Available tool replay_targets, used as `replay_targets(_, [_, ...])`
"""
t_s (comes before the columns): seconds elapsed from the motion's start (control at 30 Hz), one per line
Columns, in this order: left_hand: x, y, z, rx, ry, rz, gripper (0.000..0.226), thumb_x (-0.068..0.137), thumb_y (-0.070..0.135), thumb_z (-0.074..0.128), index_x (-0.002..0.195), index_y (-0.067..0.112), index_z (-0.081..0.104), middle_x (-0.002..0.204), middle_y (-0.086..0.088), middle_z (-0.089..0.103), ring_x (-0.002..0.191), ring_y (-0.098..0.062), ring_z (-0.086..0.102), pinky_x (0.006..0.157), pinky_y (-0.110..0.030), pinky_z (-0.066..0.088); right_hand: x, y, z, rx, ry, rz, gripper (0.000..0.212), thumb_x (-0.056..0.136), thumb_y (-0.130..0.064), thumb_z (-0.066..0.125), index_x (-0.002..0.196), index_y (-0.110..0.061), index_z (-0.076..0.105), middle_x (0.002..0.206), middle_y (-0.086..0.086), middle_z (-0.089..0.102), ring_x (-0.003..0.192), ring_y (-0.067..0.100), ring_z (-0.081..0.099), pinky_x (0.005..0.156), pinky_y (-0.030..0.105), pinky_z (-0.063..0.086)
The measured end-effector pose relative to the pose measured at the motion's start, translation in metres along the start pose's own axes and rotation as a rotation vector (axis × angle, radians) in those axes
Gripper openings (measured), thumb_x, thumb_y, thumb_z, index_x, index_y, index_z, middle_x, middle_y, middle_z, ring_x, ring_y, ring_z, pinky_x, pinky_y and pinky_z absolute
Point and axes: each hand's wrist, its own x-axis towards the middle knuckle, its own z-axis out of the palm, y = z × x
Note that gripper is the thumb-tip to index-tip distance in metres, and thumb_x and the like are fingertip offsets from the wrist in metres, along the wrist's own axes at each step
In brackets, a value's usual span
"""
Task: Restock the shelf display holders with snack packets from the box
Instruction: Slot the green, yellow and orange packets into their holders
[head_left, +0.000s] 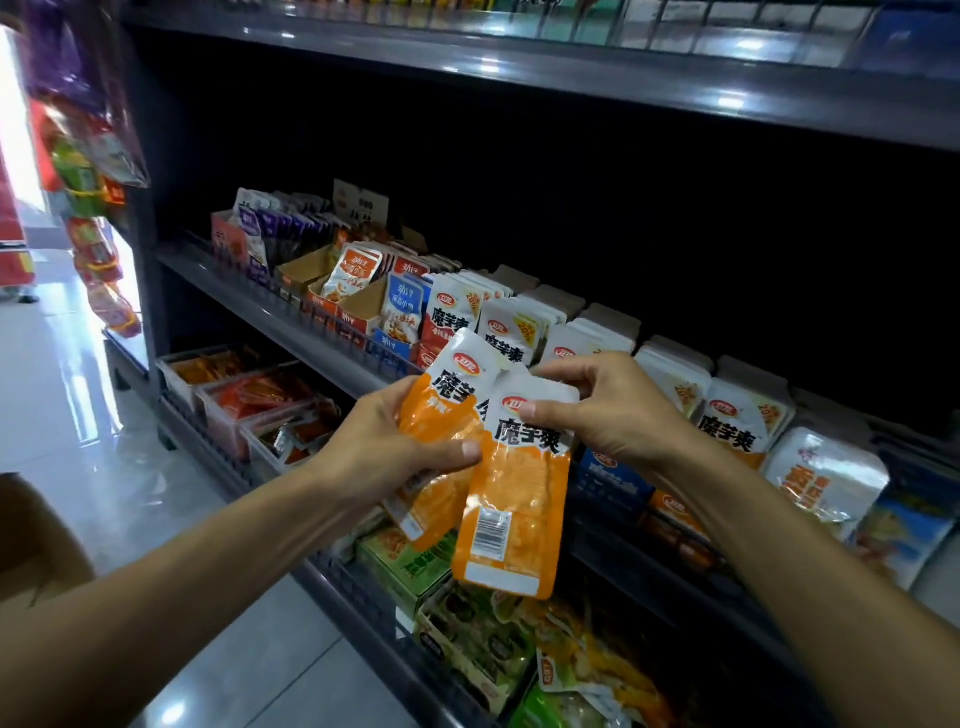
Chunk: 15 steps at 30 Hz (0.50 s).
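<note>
My left hand (387, 449) grips a small stack of orange-and-white snack packets (441, 452) in front of the middle shelf, thumb across their front. My right hand (608, 410) pinches the top of the front orange packet (511, 499), which hangs down with its barcode showing. Behind the hands, a row of cardboard display holders (524, 306) on the middle shelf holds upright packets of the same brand. The holder just behind my hands (506, 332) is filled with white-topped packets. The box is a brown cardboard shape (36, 540) at the lower left edge.
The grey shelf edge (291, 317) runs diagonally from upper left to lower right. Lower shelves carry clear bins of red snacks (254, 400) and green boxes (410, 561). Hanging snack bags (88, 171) dangle at the left. A glossy tiled floor (78, 415) lies to the left.
</note>
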Motion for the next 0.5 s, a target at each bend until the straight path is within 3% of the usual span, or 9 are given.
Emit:
replay_targets(0.07, [-0.001, -0.001, 0.0, 0.009, 0.008, 0.022, 0.057, 0.062, 0.011, 0.082, 0.114, 0.024, 0.062, 0.1, 0.001, 0.076, 0.089, -0.018, 0.074, 0.067, -0.033, 0.06, 0.0, -0.002, 0.004, 0.011, -0.003, 0.008, 0.025, 0.074, -0.033, 0.083, 0.093, -0.018, 0.075, 0.091, -0.005, 0.075, 0.084, 0.009, 0.07, 0.077, 0.037, 0.059])
replay_targets(0.13, [-0.003, -0.003, 0.0, -0.011, 0.016, 0.05, 0.058, 0.062, 0.01, 0.081, 0.115, 0.022, 0.061, 0.099, 0.0, 0.076, 0.089, -0.019, 0.074, 0.065, -0.03, 0.06, 0.001, -0.004, 0.006, 0.029, -0.002, 0.016, 0.018, 0.075, -0.032, 0.083, 0.081, -0.018, 0.072, 0.084, -0.004, 0.073, 0.08, 0.01, 0.07, 0.07, 0.033, 0.057])
replay_targets(0.2, [-0.004, -0.005, -0.001, -0.016, 0.009, 0.055, 0.054, 0.064, 0.012, 0.079, 0.114, 0.022, 0.061, 0.099, 0.001, 0.076, 0.088, -0.018, 0.074, 0.064, -0.028, 0.06, 0.003, -0.003, 0.007, 0.029, -0.02, 0.019, 0.019, 0.079, -0.031, 0.08, 0.083, -0.016, 0.07, 0.087, -0.001, 0.074, 0.084, 0.016, 0.071, 0.076, 0.039, 0.058])
replay_targets(0.3, [-0.003, -0.007, -0.006, 0.06, 0.068, 0.048, 0.023, 0.087, 0.029, 0.065, 0.11, 0.025, 0.062, 0.098, 0.001, 0.075, 0.088, -0.019, 0.073, 0.068, -0.036, 0.059, 0.005, -0.003, 0.004, -0.03, -0.044, -0.022, 0.019, 0.084, -0.032, 0.076, 0.086, -0.015, 0.068, 0.09, 0.004, 0.074, 0.085, 0.019, 0.071, 0.084, 0.047, 0.057])
replay_targets(0.4, [0.001, -0.009, -0.022, 0.084, 0.207, 0.05, 0.017, 0.1, 0.033, 0.05, 0.105, 0.023, 0.063, 0.087, -0.004, 0.074, 0.075, -0.02, 0.072, 0.065, -0.039, 0.057, 0.007, -0.002, -0.007, -0.062, 0.007, -0.094, 0.019, 0.088, -0.029, 0.072, 0.086, -0.011, 0.065, 0.089, 0.013, 0.07, 0.078, 0.018, 0.067, 0.075, 0.043, 0.053])
replay_targets(0.5, [-0.001, -0.005, -0.035, 0.037, 0.213, 0.025, 0.014, 0.094, 0.028, 0.059, 0.102, 0.018, 0.065, 0.079, -0.007, 0.072, 0.067, -0.025, 0.069, 0.06, -0.035, 0.059, 0.01, -0.001, -0.016, -0.083, 0.021, -0.143, 0.017, 0.091, -0.026, 0.068, 0.089, -0.01, 0.065, 0.091, 0.012, 0.07, 0.08, 0.023, 0.066, 0.071, 0.043, 0.053])
